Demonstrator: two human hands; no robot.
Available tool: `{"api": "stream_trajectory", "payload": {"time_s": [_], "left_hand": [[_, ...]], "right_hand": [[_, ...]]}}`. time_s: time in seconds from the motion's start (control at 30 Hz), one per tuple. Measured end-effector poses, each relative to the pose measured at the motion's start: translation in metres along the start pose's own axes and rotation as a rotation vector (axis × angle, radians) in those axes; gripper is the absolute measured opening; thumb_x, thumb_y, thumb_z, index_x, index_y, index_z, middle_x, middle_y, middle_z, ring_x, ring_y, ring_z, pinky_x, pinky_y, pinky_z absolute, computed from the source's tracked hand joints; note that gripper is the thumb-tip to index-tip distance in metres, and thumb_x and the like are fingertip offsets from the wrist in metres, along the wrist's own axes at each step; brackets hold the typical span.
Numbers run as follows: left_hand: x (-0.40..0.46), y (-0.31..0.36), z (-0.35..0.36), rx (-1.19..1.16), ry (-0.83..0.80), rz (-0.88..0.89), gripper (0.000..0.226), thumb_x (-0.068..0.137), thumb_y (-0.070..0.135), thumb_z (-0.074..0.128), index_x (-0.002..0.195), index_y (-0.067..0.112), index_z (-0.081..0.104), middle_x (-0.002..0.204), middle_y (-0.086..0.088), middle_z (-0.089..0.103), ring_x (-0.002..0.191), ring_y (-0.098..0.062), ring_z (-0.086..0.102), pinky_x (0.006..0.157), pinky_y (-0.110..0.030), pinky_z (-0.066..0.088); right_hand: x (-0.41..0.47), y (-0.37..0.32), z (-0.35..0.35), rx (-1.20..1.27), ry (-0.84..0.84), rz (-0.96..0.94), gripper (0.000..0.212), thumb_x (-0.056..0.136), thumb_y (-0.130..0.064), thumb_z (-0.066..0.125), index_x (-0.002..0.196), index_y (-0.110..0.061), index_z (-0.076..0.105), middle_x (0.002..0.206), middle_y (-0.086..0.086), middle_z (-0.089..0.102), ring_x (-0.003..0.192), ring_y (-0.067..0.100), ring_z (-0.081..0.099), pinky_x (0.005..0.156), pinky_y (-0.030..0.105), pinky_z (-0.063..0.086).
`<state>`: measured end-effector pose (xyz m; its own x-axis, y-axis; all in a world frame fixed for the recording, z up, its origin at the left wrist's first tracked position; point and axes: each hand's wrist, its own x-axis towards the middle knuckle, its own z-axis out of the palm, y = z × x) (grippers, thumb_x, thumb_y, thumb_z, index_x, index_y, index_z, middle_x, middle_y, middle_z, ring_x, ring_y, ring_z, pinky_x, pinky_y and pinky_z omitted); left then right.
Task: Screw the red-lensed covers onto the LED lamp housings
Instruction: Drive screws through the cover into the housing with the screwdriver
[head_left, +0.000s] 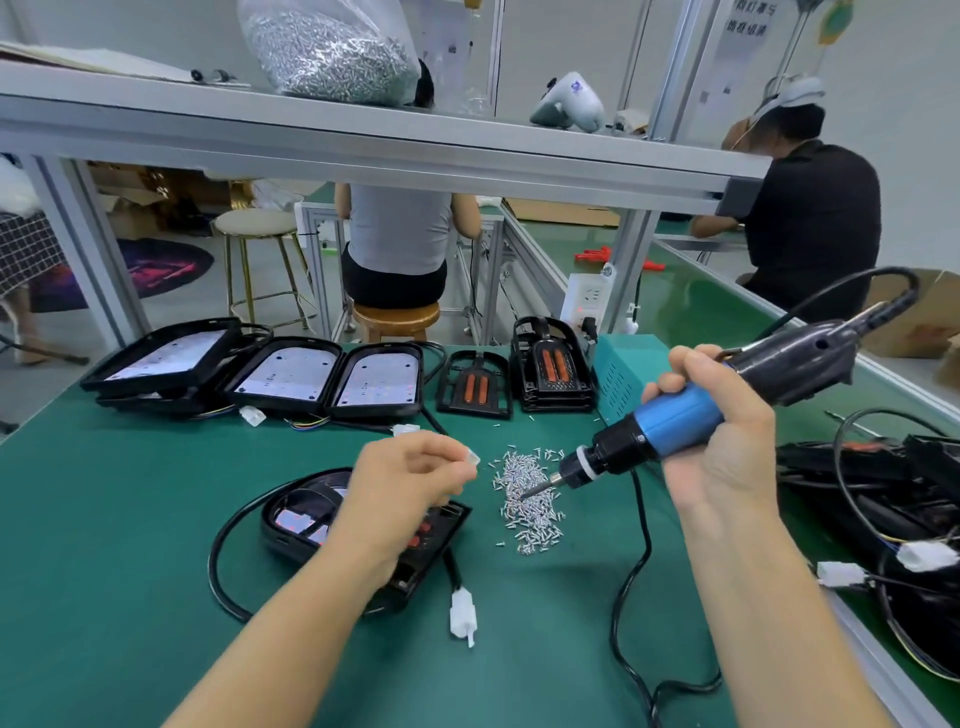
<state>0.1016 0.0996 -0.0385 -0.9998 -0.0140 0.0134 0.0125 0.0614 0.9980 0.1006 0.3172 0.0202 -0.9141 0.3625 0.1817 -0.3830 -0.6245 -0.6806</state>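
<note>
Factory assembly line, green bench mat (130, 519) under an aluminium shelf frame; other workers are seated behind, in the upper middle and upper right of the frame. A bag of screws (332, 52) sits on the shelf at top centre.

The lamp housing with cover (363, 525) lies at lower centre, partly hidden by the left forearm; red lens strips are glimpsed on it. Whether the cover is fully seated cannot be told. Its cable ends in a white connector (462, 613) just below it.

The left hand (410, 483) is raised over the housing, fingers curled together and pinching something small and white at the tips; blurred, so what it is cannot be told. The right hand (722, 436) is clamped round the blue electric screwdriver (670, 426), whose bit tip rests in the loose screw pile (530, 499) just right of the housing.

Step in hand, as judged: a screw is being picked up on the bit. To do it well, the bit should be set squarely into one screw head, so that it is lifted straight. The cover should be steadied by the left hand before driving, and the driver kept upright over the hole.

Open housings (322, 379) and spare covers (553, 369) are lined up along the mat's far edge; wired lamp units (893, 499) are piled at right.
</note>
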Motion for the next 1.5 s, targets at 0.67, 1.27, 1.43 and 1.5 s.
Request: {"api": "stream_trajectory", "payload": {"time_s": [0.67, 1.27, 1.43, 1.5], "left_hand": [[-0.008, -0.013, -0.083, -0.803, 0.095, -0.314, 0.036, 0.058, -0.005, 0.066, 0.094, 0.000, 0.063, 0.075, -0.009, 0.072, 0.064, -0.015, 0.071, 0.053, -0.018, 0.055], [-0.006, -0.017, -0.080, -0.492, 0.091, -0.198, 0.015, 0.084, -0.009, 0.060, 0.093, -0.001, 0.070, 0.072, -0.010, 0.071, 0.067, -0.016, 0.070, 0.059, -0.020, 0.056], [-0.004, -0.016, -0.077, -0.530, 0.045, -0.226, 0.018, 0.089, -0.009, 0.053, 0.094, -0.001, 0.068, 0.068, -0.006, 0.064, 0.058, -0.011, 0.060, 0.056, -0.020, 0.054], [-0.003, -0.015, -0.077, -0.627, 0.018, -0.257, 0.019, 0.088, -0.009, 0.053, 0.096, -0.001, 0.069, 0.066, -0.005, 0.064, 0.056, -0.010, 0.059, 0.054, -0.018, 0.053]], "right_hand": [[-0.019, 0.066, 0.083, 0.224, -0.060, 0.108, 0.017, 0.083, 0.001, 0.058, 0.081, -0.014, 0.052, 0.067, -0.001, 0.058, 0.050, 0.008, 0.054, 0.058, 0.022, 0.050], [-0.022, 0.069, 0.088, 0.218, -0.064, 0.120, 0.017, 0.076, -0.001, 0.062, 0.080, -0.014, 0.052, 0.065, -0.002, 0.058, 0.051, 0.007, 0.054, 0.059, 0.021, 0.051], [-0.022, 0.066, 0.088, 0.220, -0.074, 0.117, 0.021, 0.072, -0.002, 0.065, 0.083, -0.014, 0.052, 0.067, -0.002, 0.058, 0.052, 0.007, 0.054, 0.060, 0.022, 0.051], [-0.022, 0.065, 0.088, 0.221, -0.070, 0.129, 0.025, 0.064, -0.005, 0.068, 0.082, -0.013, 0.052, 0.067, -0.002, 0.058, 0.051, 0.007, 0.054, 0.060, 0.022, 0.051]]}}
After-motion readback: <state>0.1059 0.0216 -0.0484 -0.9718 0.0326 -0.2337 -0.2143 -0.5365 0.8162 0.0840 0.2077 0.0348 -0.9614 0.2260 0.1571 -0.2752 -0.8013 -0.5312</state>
